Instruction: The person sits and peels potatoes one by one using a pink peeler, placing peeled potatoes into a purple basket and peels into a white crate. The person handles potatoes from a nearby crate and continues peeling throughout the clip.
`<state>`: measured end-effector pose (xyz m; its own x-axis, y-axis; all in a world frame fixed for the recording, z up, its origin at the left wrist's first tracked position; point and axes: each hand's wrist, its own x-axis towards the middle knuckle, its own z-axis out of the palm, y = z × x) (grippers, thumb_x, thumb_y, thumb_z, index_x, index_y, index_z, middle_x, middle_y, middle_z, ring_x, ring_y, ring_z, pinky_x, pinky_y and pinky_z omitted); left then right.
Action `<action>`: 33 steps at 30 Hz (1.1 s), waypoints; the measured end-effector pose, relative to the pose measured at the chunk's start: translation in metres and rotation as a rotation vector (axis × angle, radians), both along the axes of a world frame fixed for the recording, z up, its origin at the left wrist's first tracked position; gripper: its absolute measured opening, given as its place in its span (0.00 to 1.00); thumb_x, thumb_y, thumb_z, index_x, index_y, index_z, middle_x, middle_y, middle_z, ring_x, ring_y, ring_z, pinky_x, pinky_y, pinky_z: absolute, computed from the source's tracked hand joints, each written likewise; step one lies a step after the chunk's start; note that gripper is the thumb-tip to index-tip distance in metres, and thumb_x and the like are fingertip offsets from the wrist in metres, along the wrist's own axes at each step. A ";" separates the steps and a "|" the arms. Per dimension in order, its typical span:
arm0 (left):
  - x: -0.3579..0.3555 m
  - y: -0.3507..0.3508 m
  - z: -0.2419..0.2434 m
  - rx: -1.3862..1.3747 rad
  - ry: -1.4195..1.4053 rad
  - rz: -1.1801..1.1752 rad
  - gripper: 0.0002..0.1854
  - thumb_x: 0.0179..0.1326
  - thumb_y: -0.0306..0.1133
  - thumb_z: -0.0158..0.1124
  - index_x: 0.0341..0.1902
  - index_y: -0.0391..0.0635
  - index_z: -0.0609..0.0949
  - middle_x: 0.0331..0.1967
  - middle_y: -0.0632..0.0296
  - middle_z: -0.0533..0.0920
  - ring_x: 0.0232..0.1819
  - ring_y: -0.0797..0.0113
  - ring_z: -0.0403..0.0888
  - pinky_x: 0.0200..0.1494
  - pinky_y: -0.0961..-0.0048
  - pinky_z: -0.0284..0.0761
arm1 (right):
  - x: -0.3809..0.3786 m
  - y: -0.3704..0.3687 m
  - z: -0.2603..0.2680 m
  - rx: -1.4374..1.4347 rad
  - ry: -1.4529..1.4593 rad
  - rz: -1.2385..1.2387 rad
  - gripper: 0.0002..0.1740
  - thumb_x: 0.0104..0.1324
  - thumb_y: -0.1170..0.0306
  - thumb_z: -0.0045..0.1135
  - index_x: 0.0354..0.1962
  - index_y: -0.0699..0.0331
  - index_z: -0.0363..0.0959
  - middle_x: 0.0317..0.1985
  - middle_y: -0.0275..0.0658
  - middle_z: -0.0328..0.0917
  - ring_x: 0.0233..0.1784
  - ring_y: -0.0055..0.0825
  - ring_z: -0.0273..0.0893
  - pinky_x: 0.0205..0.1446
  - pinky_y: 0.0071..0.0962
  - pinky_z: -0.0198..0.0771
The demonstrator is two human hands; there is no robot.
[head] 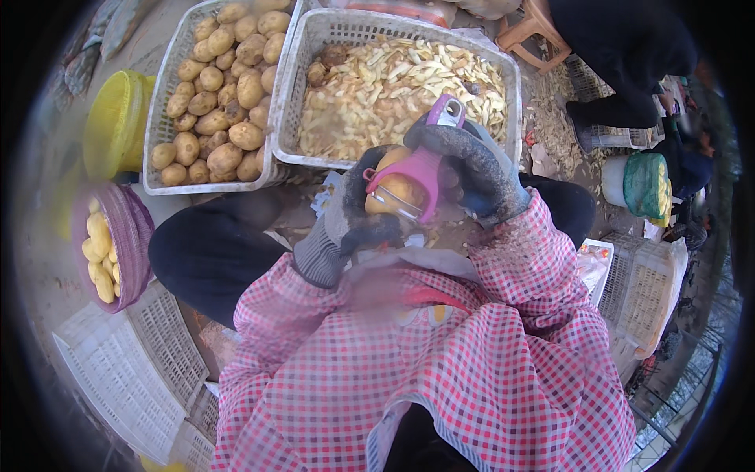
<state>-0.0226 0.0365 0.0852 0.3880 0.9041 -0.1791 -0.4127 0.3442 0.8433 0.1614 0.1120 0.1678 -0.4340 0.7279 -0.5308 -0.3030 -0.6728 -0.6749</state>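
In a grey work glove, my left hand (363,203) grips a potato (394,192) from the left side. My gloved right hand (481,162) is closed around a pink Y-shaped peeler (433,171), whose metal blade lies across the potato's near side. Just beyond my hands stands a white plastic crate (398,158) of potato peelings (395,88), with a few dark lumps among them. To its left, another white crate (206,189) holds a heap of unpeeled potatoes (227,100). Part of the held potato is hidden by the peeler and my fingers.
A purple mesh sack (133,248) of peeled potatoes is at my left, near a yellow bucket (115,127). White crates (124,377) lie at lower left. At right are a person's dark-clothed leg (613,109), a brown plastic stool (531,35) and a green mesh sack (643,186).
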 end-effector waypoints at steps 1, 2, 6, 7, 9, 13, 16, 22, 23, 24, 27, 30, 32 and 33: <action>0.001 -0.002 0.005 -0.013 0.058 0.048 0.49 0.41 0.44 0.74 0.66 0.41 0.59 0.57 0.55 0.70 0.58 0.61 0.71 0.59 0.61 0.69 | 0.006 0.009 -0.013 -0.019 0.036 -0.030 0.08 0.59 0.71 0.59 0.35 0.64 0.73 0.24 0.31 0.75 0.15 0.15 0.66 0.16 0.14 0.59; 0.005 -0.008 -0.019 0.047 -0.011 0.175 0.51 0.39 0.46 0.75 0.66 0.39 0.59 0.58 0.55 0.69 0.58 0.61 0.71 0.59 0.63 0.69 | 0.011 0.018 -0.024 -0.042 0.070 -0.062 0.06 0.59 0.71 0.59 0.34 0.63 0.73 0.23 0.31 0.75 0.15 0.15 0.66 0.15 0.13 0.57; 0.002 0.000 -0.018 0.024 -0.328 0.135 0.52 0.38 0.44 0.74 0.65 0.35 0.59 0.59 0.45 0.67 0.59 0.56 0.70 0.60 0.63 0.67 | 0.085 0.054 -0.105 0.057 -0.409 -0.481 0.11 0.56 0.71 0.63 0.35 0.61 0.71 0.24 0.29 0.73 0.18 0.16 0.66 0.17 0.15 0.58; 0.003 -0.002 -0.028 -0.053 -0.393 0.140 0.51 0.39 0.44 0.74 0.65 0.35 0.58 0.59 0.44 0.67 0.59 0.55 0.70 0.61 0.62 0.67 | 0.084 0.045 -0.090 0.138 -0.399 -0.530 0.09 0.57 0.72 0.62 0.35 0.61 0.72 0.22 0.29 0.72 0.18 0.16 0.67 0.17 0.16 0.57; 0.002 -0.004 -0.040 -0.201 -0.521 0.142 0.51 0.40 0.43 0.73 0.65 0.34 0.58 0.59 0.43 0.67 0.59 0.53 0.70 0.61 0.61 0.67 | 0.066 0.032 -0.057 0.170 -0.287 -0.554 0.11 0.57 0.72 0.61 0.38 0.64 0.73 0.22 0.29 0.71 0.18 0.15 0.67 0.17 0.16 0.58; 0.013 0.000 -0.013 -0.175 -0.370 0.183 0.49 0.39 0.41 0.73 0.65 0.37 0.59 0.59 0.46 0.67 0.58 0.54 0.70 0.60 0.62 0.67 | 0.012 -0.022 0.001 0.189 -0.079 -0.348 0.14 0.60 0.69 0.56 0.43 0.65 0.72 0.30 0.34 0.75 0.28 0.20 0.72 0.28 0.18 0.67; 0.018 0.001 -0.021 -0.171 -0.473 0.188 0.46 0.39 0.38 0.72 0.63 0.38 0.62 0.58 0.47 0.69 0.57 0.54 0.71 0.59 0.61 0.69 | 0.004 -0.024 -0.005 0.135 0.012 -0.219 0.13 0.59 0.69 0.57 0.42 0.64 0.72 0.31 0.34 0.74 0.28 0.19 0.72 0.28 0.20 0.67; 0.011 -0.003 -0.009 -0.079 -0.346 0.182 0.39 0.39 0.38 0.73 0.57 0.38 0.68 0.53 0.49 0.74 0.53 0.57 0.75 0.54 0.63 0.73 | 0.049 0.032 -0.067 0.193 -0.235 -0.404 0.13 0.58 0.69 0.61 0.38 0.65 0.73 0.24 0.32 0.74 0.20 0.18 0.70 0.19 0.16 0.63; 0.009 -0.001 -0.009 -0.096 -0.303 0.166 0.44 0.38 0.40 0.73 0.60 0.38 0.65 0.54 0.51 0.73 0.54 0.60 0.74 0.55 0.64 0.73 | 0.064 0.041 -0.080 0.259 -0.412 -0.508 0.13 0.58 0.68 0.62 0.38 0.65 0.73 0.23 0.32 0.74 0.20 0.17 0.70 0.20 0.14 0.63; 0.005 0.001 -0.012 -0.114 -0.261 0.161 0.48 0.37 0.42 0.74 0.63 0.39 0.62 0.55 0.54 0.72 0.55 0.62 0.73 0.56 0.66 0.72 | 0.069 0.041 -0.073 0.326 -0.380 -0.527 0.13 0.56 0.70 0.63 0.38 0.64 0.73 0.23 0.33 0.74 0.20 0.18 0.70 0.19 0.16 0.62; 0.007 -0.002 -0.010 -0.148 -0.226 0.108 0.53 0.35 0.45 0.74 0.66 0.39 0.60 0.56 0.56 0.71 0.55 0.65 0.72 0.55 0.67 0.72 | 0.055 0.026 -0.040 0.303 -0.348 -0.434 0.12 0.58 0.71 0.60 0.39 0.65 0.72 0.24 0.33 0.74 0.18 0.18 0.69 0.18 0.17 0.62; 0.008 -0.005 -0.014 -0.129 -0.191 0.100 0.53 0.32 0.44 0.74 0.65 0.39 0.61 0.55 0.56 0.72 0.54 0.64 0.73 0.54 0.67 0.72 | 0.033 0.007 0.007 0.224 -0.060 -0.150 0.11 0.60 0.71 0.57 0.40 0.67 0.72 0.24 0.34 0.74 0.19 0.18 0.69 0.20 0.19 0.63; 0.003 -0.006 -0.016 -0.157 -0.252 0.051 0.46 0.37 0.39 0.74 0.62 0.39 0.64 0.55 0.52 0.72 0.55 0.59 0.73 0.56 0.63 0.72 | 0.016 -0.005 0.013 0.290 -0.147 -0.047 0.13 0.59 0.70 0.58 0.40 0.68 0.72 0.26 0.33 0.75 0.19 0.18 0.70 0.18 0.17 0.63; 0.002 -0.006 -0.017 -0.168 -0.288 0.033 0.42 0.39 0.36 0.74 0.60 0.39 0.65 0.54 0.51 0.72 0.55 0.57 0.74 0.57 0.62 0.71 | 0.011 -0.003 0.012 0.208 -0.125 -0.051 0.13 0.58 0.71 0.59 0.40 0.68 0.73 0.27 0.33 0.75 0.19 0.18 0.70 0.19 0.16 0.63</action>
